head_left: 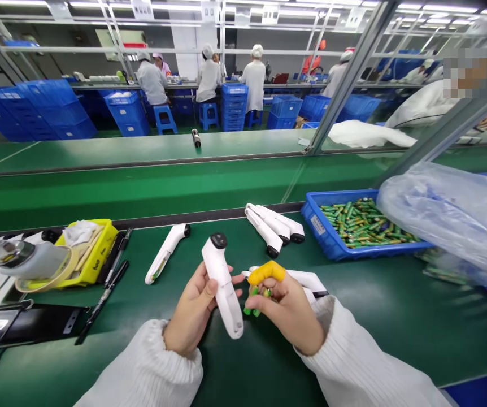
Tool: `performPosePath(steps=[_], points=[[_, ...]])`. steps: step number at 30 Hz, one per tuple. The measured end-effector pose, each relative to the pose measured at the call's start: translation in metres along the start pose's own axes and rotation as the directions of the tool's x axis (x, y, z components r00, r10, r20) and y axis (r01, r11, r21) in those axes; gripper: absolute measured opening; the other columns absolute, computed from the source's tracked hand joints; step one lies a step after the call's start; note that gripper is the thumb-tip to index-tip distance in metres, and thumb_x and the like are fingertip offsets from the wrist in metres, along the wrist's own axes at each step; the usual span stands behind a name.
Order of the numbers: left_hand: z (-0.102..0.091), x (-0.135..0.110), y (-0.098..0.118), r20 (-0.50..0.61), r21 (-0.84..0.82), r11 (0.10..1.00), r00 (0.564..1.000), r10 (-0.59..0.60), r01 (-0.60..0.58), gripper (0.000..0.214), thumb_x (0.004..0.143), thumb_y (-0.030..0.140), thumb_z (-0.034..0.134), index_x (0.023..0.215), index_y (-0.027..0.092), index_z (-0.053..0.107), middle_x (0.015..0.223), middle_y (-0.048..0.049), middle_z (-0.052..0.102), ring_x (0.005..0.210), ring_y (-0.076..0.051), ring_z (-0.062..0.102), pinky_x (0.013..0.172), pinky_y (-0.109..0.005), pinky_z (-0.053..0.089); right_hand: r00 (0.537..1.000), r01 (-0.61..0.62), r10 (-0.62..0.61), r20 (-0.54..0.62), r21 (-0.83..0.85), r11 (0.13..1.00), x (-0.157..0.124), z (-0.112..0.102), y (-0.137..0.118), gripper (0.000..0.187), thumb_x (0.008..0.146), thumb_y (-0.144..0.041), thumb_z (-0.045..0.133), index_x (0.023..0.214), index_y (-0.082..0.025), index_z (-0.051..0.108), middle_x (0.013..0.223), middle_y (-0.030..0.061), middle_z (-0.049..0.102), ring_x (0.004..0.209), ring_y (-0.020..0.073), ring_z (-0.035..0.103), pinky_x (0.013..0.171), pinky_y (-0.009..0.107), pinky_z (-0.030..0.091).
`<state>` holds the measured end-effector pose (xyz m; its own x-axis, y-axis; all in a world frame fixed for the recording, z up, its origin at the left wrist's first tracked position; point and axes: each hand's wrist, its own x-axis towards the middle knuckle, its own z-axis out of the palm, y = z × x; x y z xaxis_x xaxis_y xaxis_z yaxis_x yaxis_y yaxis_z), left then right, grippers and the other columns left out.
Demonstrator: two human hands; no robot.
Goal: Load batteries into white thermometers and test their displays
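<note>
My left hand [195,308] is wrapped round a white handheld thermometer [223,285] with a black end. The long hollow in its handle faces up and looks bare. Close by on the right, my right hand [288,305] pinches green batteries [252,308], a yellow cover [266,272] over one finger. Another white thermometer [309,280] lies partly hidden behind that hand. To the left rests a thermometer [167,254] with green batteries showing in its handle. Several more thermometers [269,226] lie grouped further back.
A blue tray [332,249] of green batteries stands at right, partly under a clear plastic bag [451,209]. At left are a yellow basket [110,237], a clear bottle [40,263] and black pens [103,302]. A green conveyor belt [142,189] runs behind; several people work beyond.
</note>
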<state>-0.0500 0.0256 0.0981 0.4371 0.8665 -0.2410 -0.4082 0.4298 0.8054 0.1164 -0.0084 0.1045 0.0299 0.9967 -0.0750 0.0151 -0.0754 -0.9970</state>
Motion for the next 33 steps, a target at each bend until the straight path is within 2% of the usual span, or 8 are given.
performPosePath(steps=[3, 7, 10, 12, 18, 24, 29, 33], points=[[0.001, -0.001, -0.002, 0.003, -0.003, 1.0, 1.0, 0.012, -0.012, 0.041, 0.078, 0.04, 0.068, 0.115, 0.025, 0.056, 0.108, -0.0052, 0.061, 0.106, -0.027, 0.061, 0.085, -0.034, 0.051, 0.997, 0.075, -0.066, 0.046, -0.245, 0.966, -0.003, 0.001, 0.003, 0.029, 0.074, -0.043, 0.072, 0.077, -0.018, 0.057, 0.061, -0.003, 0.056, 0.051, 0.0094, 0.049, 0.048, 0.021, 0.039], [0.001, -0.001, -0.001, 0.003, 0.146, 0.986, 0.997, 0.077, -0.077, 0.042, 0.08, 0.041, 0.066, 0.114, 0.021, 0.055, 0.107, -0.0076, 0.063, 0.103, -0.026, 0.063, 0.081, -0.031, 0.053, 0.946, 0.322, -0.246, 0.211, -0.534, 0.782, -0.002, -0.003, 0.003, 0.024, 0.088, -0.04, 0.058, 0.079, -0.018, 0.063, 0.064, -0.0005, 0.062, 0.056, 0.0122, 0.056, 0.056, 0.024, 0.042], [0.0, -0.002, 0.002, 0.023, 0.169, 0.984, 0.998, 0.059, -0.062, 0.041, 0.082, 0.041, 0.063, 0.115, 0.021, 0.051, 0.106, -0.0086, 0.062, 0.1, -0.026, 0.064, 0.072, -0.03, 0.056, 0.878, 0.478, -0.338, 0.339, -0.593, 0.648, -0.001, -0.006, 0.003, 0.037, 0.094, -0.045, 0.044, 0.085, -0.018, 0.068, 0.071, 0.0029, 0.065, 0.063, 0.0144, 0.059, 0.06, 0.025, 0.043], [0.001, -0.002, 0.003, 0.017, 0.139, 0.989, 0.999, 0.039, -0.041, 0.04, 0.083, 0.041, 0.062, 0.115, 0.02, 0.05, 0.105, -0.009, 0.062, 0.099, -0.028, 0.064, 0.07, -0.031, 0.057, 0.862, 0.508, -0.359, 0.359, -0.602, 0.616, 0.0, -0.008, 0.002, 0.044, 0.095, -0.048, 0.039, 0.089, -0.017, 0.069, 0.07, 0.0039, 0.064, 0.061, 0.0145, 0.058, 0.057, 0.025, 0.043], [0.0, 0.0, 0.0, -0.078, 0.044, 0.999, 0.997, 0.026, -0.023, 0.04, 0.084, 0.04, 0.061, 0.116, 0.019, 0.048, 0.109, -0.0083, 0.062, 0.102, -0.027, 0.063, 0.072, -0.032, 0.057, 0.895, 0.44, -0.306, 0.325, -0.526, 0.728, 0.004, -0.011, 0.002, 0.034, 0.092, -0.044, 0.049, 0.096, -0.018, 0.071, 0.069, 0.0021, 0.062, 0.057, 0.012, 0.054, 0.052, 0.023, 0.04], [-0.007, 0.006, 0.007, -0.099, -0.004, 0.998, 0.993, 0.069, -0.07, 0.041, 0.084, 0.037, 0.062, 0.119, 0.02, 0.05, 0.106, -0.0076, 0.064, 0.106, -0.029, 0.062, 0.076, -0.035, 0.057, 0.846, 0.531, -0.327, 0.422, -0.605, 0.593, 0.002, -0.012, 0.001, 0.032, 0.095, -0.027, 0.042, 0.074, -0.017, 0.063, 0.068, 0.0029, 0.056, 0.059, 0.0145, 0.051, 0.053, 0.026, 0.038], [-0.012, 0.009, 0.013, -0.037, -0.029, 0.983, 0.983, 0.178, -0.179, 0.038, 0.085, 0.038, 0.06, 0.119, 0.024, 0.05, 0.11, -0.0055, 0.064, 0.11, -0.028, 0.061, 0.085, -0.037, 0.054, 0.882, 0.472, -0.44, 0.172, -0.305, 0.827, -0.002, -0.017, -0.012, 0.022, 0.096, -0.017, 0.037, 0.102, -0.023, 0.057, 0.088, 0.0027, 0.051, 0.075, 0.0135, 0.053, 0.066, 0.026, 0.044], [-0.01, 0.006, 0.005, -0.002, -0.014, 0.984, 0.984, 0.179, -0.179, 0.038, 0.086, 0.036, 0.059, 0.12, 0.024, 0.048, 0.11, -0.0056, 0.063, 0.11, -0.027, 0.061, 0.085, -0.035, 0.054, 0.866, 0.495, -0.465, 0.182, -0.183, 0.85, -0.002, -0.015, -0.009, 0.022, 0.093, -0.016, 0.046, 0.109, -0.026, 0.057, 0.097, 0.0032, 0.051, 0.088, 0.0148, 0.053, 0.077, 0.027, 0.046]])
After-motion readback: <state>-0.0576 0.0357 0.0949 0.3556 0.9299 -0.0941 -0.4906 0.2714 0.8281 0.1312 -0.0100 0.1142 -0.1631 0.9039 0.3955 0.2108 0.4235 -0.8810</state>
